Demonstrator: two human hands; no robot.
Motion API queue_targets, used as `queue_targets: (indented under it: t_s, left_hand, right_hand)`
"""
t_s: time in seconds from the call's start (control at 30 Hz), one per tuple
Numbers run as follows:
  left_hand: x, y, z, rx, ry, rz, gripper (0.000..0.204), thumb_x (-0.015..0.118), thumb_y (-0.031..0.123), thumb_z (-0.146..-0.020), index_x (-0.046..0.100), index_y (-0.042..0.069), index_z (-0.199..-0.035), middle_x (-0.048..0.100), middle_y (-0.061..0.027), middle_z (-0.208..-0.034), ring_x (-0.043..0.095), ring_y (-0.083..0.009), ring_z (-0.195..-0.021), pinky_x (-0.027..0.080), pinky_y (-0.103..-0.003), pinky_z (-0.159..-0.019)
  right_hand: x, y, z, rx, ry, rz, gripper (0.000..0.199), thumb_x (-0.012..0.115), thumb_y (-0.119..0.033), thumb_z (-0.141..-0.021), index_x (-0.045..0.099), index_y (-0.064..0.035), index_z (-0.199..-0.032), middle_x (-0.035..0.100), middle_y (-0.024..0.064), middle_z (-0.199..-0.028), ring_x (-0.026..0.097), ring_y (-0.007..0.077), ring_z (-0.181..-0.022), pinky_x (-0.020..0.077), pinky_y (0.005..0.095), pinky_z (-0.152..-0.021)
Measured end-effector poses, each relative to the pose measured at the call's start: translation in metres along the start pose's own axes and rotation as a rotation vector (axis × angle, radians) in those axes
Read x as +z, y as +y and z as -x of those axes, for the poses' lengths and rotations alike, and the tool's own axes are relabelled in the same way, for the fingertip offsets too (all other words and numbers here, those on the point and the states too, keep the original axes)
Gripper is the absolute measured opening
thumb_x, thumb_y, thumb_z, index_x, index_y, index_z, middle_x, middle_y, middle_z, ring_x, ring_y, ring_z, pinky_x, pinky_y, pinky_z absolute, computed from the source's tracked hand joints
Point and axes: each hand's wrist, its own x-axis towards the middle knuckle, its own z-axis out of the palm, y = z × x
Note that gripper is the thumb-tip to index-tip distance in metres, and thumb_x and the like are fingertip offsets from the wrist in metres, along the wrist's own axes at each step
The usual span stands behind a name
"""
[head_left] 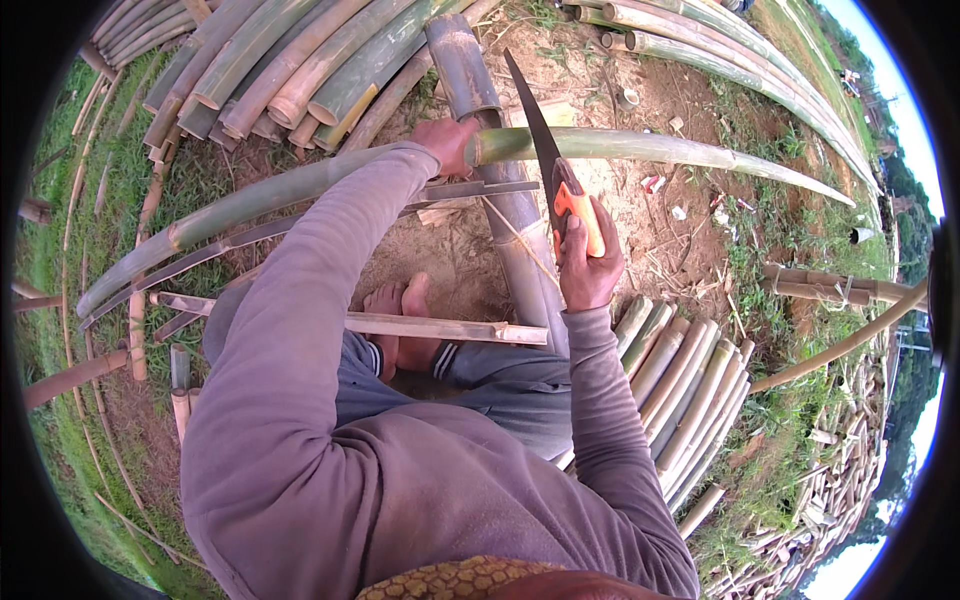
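My right hand (590, 265) is closed round the orange handle of a hand saw (540, 130). Its dark blade points up and away, across a green bamboo pole (660, 146) stretching to the right. My left hand (447, 146) grips another bamboo pole (240, 198), which runs off to the left beneath my forearm. The near end of the right-hand pole lies right beside my left fingers. Under both runs a thick, dark bamboo length (515, 225), with a notch at its upper part. A narrow split strip (470, 190) crosses it just below my left hand.
Bamboo poles are stacked at the far left (300, 70) and far right (720, 60). Cut lengths (685, 385) lie beside my right arm. A bamboo strip (430, 325) crosses in front of my bare feet (400, 310). Offcuts (820, 500) are heaped at the lower right.
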Motion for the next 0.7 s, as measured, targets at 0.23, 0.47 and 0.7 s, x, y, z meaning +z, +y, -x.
queue_targets:
  t_s: [0.23, 0.47, 0.7]
  left_hand:
    - [-0.003, 0.002, 0.001, -0.070, -0.088, 0.026, 0.086, 0.095, 0.037, -0.068, 0.056, 0.007, -0.139, 0.075, -0.0198, -0.122, 0.073, -0.0376, -0.115, 0.058, -0.051, -0.097]
    - [0.017, 0.027, 0.014, -0.013, 0.154, -0.007, 0.062, 0.088, 0.027, -0.077, 0.058, 0.007, -0.128, 0.077, -0.0182, -0.109, 0.077, -0.0367, -0.102, 0.062, -0.050, -0.085]
    - [0.015, 0.019, 0.005, -0.031, 0.100, -0.003, 0.052, 0.085, 0.020, -0.078, 0.062, 0.007, -0.122, 0.078, -0.0173, -0.104, 0.078, -0.0370, -0.098, 0.062, -0.050, -0.085]
  right_hand:
    - [0.010, -0.027, -0.013, -0.132, -0.047, 0.041, 0.039, 0.072, -0.017, -0.104, 0.066, 0.0071, -0.134, 0.074, 0.0211, -0.123, 0.071, 0.0233, -0.112, 0.0557, 0.0368, -0.097]
    - [0.005, -0.026, -0.002, 0.054, -0.030, 0.016, 0.036, 0.071, -0.014, -0.104, 0.066, 0.0063, -0.134, 0.076, 0.0149, -0.111, 0.071, 0.0184, -0.103, 0.0570, 0.0328, -0.090]
    - [-0.066, -0.052, 0.101, 0.075, -0.038, 0.056, 0.047, 0.066, -0.018, -0.108, 0.057, 0.0097, -0.145, 0.070, 0.0201, -0.131, 0.071, 0.0227, -0.111, 0.0601, 0.0329, -0.087]
